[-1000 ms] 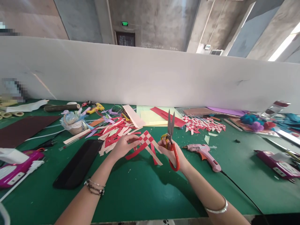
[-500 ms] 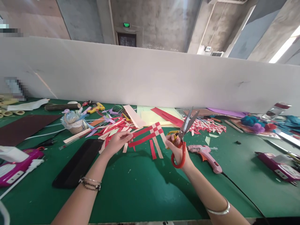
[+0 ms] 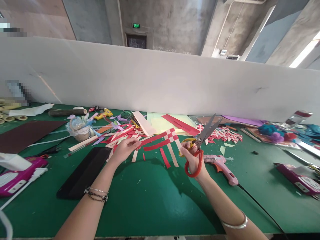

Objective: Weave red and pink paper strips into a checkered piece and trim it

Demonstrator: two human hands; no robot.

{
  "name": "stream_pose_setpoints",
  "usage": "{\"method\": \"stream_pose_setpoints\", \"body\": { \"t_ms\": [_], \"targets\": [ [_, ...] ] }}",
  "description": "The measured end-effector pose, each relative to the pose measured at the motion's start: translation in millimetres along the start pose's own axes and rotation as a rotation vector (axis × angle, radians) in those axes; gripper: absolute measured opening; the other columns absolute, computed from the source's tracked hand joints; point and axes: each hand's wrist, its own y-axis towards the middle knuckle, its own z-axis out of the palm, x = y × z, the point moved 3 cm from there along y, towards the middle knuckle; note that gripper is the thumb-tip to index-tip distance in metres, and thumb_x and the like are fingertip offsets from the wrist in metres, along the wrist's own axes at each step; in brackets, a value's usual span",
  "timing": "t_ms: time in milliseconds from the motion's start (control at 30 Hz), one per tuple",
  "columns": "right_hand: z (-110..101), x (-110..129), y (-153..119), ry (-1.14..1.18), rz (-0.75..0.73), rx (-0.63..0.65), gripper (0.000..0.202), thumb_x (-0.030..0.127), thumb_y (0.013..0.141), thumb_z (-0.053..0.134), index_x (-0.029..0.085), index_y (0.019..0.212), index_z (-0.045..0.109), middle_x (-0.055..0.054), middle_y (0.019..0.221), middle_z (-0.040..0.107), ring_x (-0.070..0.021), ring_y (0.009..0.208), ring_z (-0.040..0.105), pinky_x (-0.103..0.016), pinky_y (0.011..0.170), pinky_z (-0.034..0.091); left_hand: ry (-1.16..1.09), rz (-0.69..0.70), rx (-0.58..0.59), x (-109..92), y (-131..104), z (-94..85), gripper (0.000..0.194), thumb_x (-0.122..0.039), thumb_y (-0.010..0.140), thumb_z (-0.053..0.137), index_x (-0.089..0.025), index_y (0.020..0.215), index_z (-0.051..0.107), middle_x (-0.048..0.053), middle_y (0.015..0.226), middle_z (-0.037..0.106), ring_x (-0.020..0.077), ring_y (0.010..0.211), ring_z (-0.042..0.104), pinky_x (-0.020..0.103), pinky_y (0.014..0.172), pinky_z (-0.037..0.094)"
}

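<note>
One woven paper piece (image 3: 171,135) is held up between two hands.
Above the green surface (image 3: 150,200), the end of its red strip (image 3: 153,139) is pinched in the left hand's (image 3: 127,149) grip; in the right hand's (image 3: 192,159) closed grip, a pale strip (image 3: 178,144) and open scissors (image 3: 205,132) are held, blades upward. Loose strips (image 3: 122,134) are strewn beyond the left hand, and a pink glue gun (image 3: 224,167) is laid beside the right.
</note>
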Motion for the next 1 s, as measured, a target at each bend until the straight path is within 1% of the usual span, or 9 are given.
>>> {"method": "stream_pose_setpoints", "body": {
  "t_ms": [200,333,400,500,600,700,867,933,1000],
  "targets": [
    [-2,-3,1,0.025,-0.003,0.010,0.028,0.029,0.073,0.059,0.023,0.072,0.032,0.004,0.071,0.042,-0.0109,0.061,0.038,-0.027,0.059,0.031,0.016,-0.022,-0.015,1,1,-0.8,0.025,-0.041,0.067,0.069,-0.019,0.057,0.065,0.000,0.051,0.056,0.0125,0.046,0.046,0.020,0.040,0.029],
    [-5,-6,2,0.041,-0.018,-0.005,0.027,0.030,0.074,0.059,0.023,0.072,0.033,0.004,0.071,0.043,-0.0111,0.061,0.039,-0.026,0.059,0.031,-0.003,-0.054,-0.006,2,1,0.6,0.021,-0.038,0.063,0.072,-0.018,0.064,0.067,0.000,0.051,0.057,0.0135,0.048,0.049,0.020,0.043,0.034],
    [-6,-7,2,0.047,-0.024,-0.013,0.027,0.029,0.074,0.059,0.023,0.072,0.033,0.004,0.071,0.043,-0.0109,0.062,0.039,-0.026,0.060,0.032,-0.017,-0.069,0.002,2,1,1.5,0.021,-0.036,0.060,0.074,-0.018,0.069,0.068,0.000,0.053,0.058,0.0141,0.051,0.052,0.020,0.047,0.038],
    [-7,-8,2,0.054,-0.024,-0.023,0.027,0.029,0.074,0.060,0.022,0.073,0.034,0.004,0.072,0.044,-0.0106,0.062,0.040,-0.026,0.061,0.032,-0.036,-0.077,0.005,3,1,2.2,0.023,-0.036,0.057,0.076,-0.018,0.069,0.068,0.000,0.057,0.059,0.0144,0.055,0.054,0.021,0.051,0.041],
    [-7,-9,2,0.051,-0.029,-0.037,0.027,0.030,0.073,0.060,0.022,0.073,0.034,0.004,0.072,0.044,-0.0105,0.062,0.040,-0.026,0.061,0.033,-0.058,-0.076,-0.021,3,1,1.6,0.025,-0.037,0.058,0.076,-0.017,0.070,0.068,-0.001,0.056,0.058,0.0131,0.055,0.052,0.021,0.051,0.040],
    [-7,-10,2,0.032,-0.022,-0.047,0.027,0.030,0.073,0.060,0.022,0.072,0.035,0.005,0.070,0.043,-0.0097,0.059,0.038,-0.025,0.058,0.032,-0.095,-0.077,-0.068,3,0,-0.3,0.030,-0.042,0.059,0.075,-0.017,0.072,0.066,-0.002,0.055,0.056,0.0115,0.053,0.049,0.020,0.048,0.037],
    [-10,-12,4,0.030,-0.044,-0.051,0.027,0.030,0.074,0.060,0.022,0.072,0.035,0.004,0.070,0.045,-0.0099,0.060,0.040,-0.025,0.059,0.033,-0.189,-0.079,-0.146,5,1,-4.9,0.036,-0.050,0.059,0.072,-0.017,0.068,0.060,-0.005,0.052,0.048,0.0072,0.046,0.040,0.019,0.044,0.033],
    [-11,-13,4,0.056,-0.053,-0.055,0.026,0.028,0.074,0.061,0.022,0.072,0.035,0.004,0.072,0.046,-0.0098,0.061,0.042,-0.025,0.060,0.033,-0.228,-0.085,-0.152,8,2,-5.1,0.039,-0.052,0.058,0.072,-0.016,0.065,0.059,-0.005,0.052,0.047,0.0065,0.046,0.040,0.019,0.047,0.036],
    [-10,-15,4,0.097,-0.052,-0.046,0.027,0.027,0.073,0.062,0.022,0.073,0.036,0.005,0.073,0.046,-0.0094,0.062,0.043,-0.025,0.061,0.034,-0.258,-0.093,-0.136,9,2,-2.8,0.040,-0.053,0.055,0.073,-0.016,0.062,0.059,-0.004,0.054,0.050,0.0074,0.050,0.045,0.021,0.053,0.041]
  ]
}}
